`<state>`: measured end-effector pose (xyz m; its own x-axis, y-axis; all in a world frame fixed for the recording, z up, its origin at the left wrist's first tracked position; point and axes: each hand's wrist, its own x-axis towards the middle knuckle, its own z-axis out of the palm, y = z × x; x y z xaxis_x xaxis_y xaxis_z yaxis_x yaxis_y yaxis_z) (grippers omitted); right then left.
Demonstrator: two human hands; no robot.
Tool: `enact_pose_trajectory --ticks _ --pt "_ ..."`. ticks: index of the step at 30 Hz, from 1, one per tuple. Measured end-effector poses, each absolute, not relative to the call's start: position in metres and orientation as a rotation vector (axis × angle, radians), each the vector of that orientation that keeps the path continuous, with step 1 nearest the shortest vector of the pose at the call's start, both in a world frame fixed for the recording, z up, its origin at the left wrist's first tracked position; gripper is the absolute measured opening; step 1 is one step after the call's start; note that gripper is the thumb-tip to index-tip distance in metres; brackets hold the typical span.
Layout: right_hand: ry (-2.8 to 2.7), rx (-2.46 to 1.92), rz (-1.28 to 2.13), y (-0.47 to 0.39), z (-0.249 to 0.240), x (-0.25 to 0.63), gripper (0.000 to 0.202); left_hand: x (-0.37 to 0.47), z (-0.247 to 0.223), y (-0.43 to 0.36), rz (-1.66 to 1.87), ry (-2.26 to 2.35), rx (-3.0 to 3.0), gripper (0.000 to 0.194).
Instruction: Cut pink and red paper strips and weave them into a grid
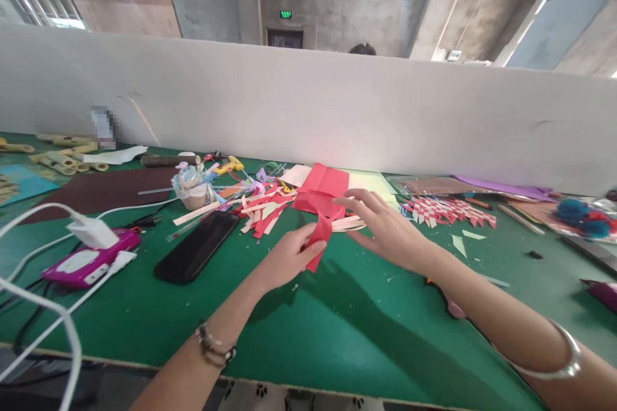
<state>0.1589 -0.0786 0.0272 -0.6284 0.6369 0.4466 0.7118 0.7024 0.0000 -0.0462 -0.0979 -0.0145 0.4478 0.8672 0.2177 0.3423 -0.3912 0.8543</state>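
Between the thumb and fingers of my left hand is a red paper strip, bent over, its lower end hanging just above the green table. My right hand is to the right of the strip, fingers apart and reaching toward the pile. Behind both hands lie red paper sheets. Loose red and pale paper strips are heaped to the left of them. Woven red-and-white paper pieces rest beyond my right wrist. Under my right forearm, scissors with a pink handle are partly hidden.
A black phone lies left of my left hand. Farther left, a magenta power strip trails white cables. A cup of craft bits and a yellow glue gun stand behind. A white partition closes off the table's back.
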Motion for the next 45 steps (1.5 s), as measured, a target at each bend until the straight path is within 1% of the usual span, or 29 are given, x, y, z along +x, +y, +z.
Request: enact_pose_trajectory --ticks 2,4,6,7,9,12,17,21,24,28,31,33,35,39,42,45 --pt "-2.540 -0.966 -0.462 -0.101 0.027 0.157 0.043 -0.052 0.001 -0.111 0.719 1.064 2.242 0.021" --pt "-2.539 -0.901 -0.665 -0.122 0.025 0.154 0.041 -0.056 0.010 -0.124 0.525 1.086 2.652 0.020" --pt "-2.561 -0.777 -0.768 -0.139 0.019 0.152 0.032 -0.057 0.012 -0.135 0.373 1.027 3.077 0.023" --pt "-2.563 -0.698 -0.782 -0.147 0.014 0.151 0.024 -0.057 0.010 -0.140 0.327 0.988 3.254 0.026" --pt "-2.571 -0.616 -0.761 -0.159 0.001 0.150 0.017 -0.055 0.004 -0.147 0.297 0.930 3.490 0.030" --pt "-2.607 -0.646 -0.674 -0.171 -0.022 0.149 0.018 -0.054 -0.010 -0.156 0.300 0.888 3.615 0.031" --pt "-2.616 -0.800 -0.565 -0.176 -0.053 0.156 0.022 -0.066 -0.035 -0.159 0.169 0.853 3.647 0.030" --pt "-2.590 -0.875 -0.566 -0.177 -0.065 0.167 0.022 -0.083 -0.044 -0.158 0.069 0.912 3.641 0.033" --pt "-2.595 -0.906 -0.574 -0.180 -0.070 0.172 0.025 -0.093 -0.047 -0.160 0.032 0.975 3.611 0.034" --pt "-2.642 -0.919 -0.537 -0.183 -0.072 0.174 0.029 -0.094 -0.049 -0.164 0.131 1.019 3.539 0.034" --pt "-2.683 -0.948 -0.501 -0.183 -0.068 0.174 0.030 -0.088 -0.051 -0.167 0.308 0.907 3.481 0.031" --pt "-2.716 -0.972 -0.460 -0.182 -0.065 0.174 0.029 -0.082 -0.055 -0.167 0.360 0.850 3.405 0.027" --pt "-2.736 -0.999 -0.354 -0.180 -0.063 0.171 0.025 -0.076 -0.061 -0.166 0.369 0.865 3.304 0.024" --pt "-2.734 -1.003 0.074 -0.177 -0.064 0.156 0.020 -0.069 -0.071 -0.164 0.460 0.923 3.148 0.018" --pt "-2.657 -1.024 0.347 -0.175 -0.070 0.144 0.017 -0.068 -0.073 -0.164 0.571 0.948 3.070 0.018" --pt "-2.579 -1.069 0.487 -0.173 -0.074 0.139 0.013 -0.071 -0.073 -0.166 0.647 0.995 2.970 0.022"
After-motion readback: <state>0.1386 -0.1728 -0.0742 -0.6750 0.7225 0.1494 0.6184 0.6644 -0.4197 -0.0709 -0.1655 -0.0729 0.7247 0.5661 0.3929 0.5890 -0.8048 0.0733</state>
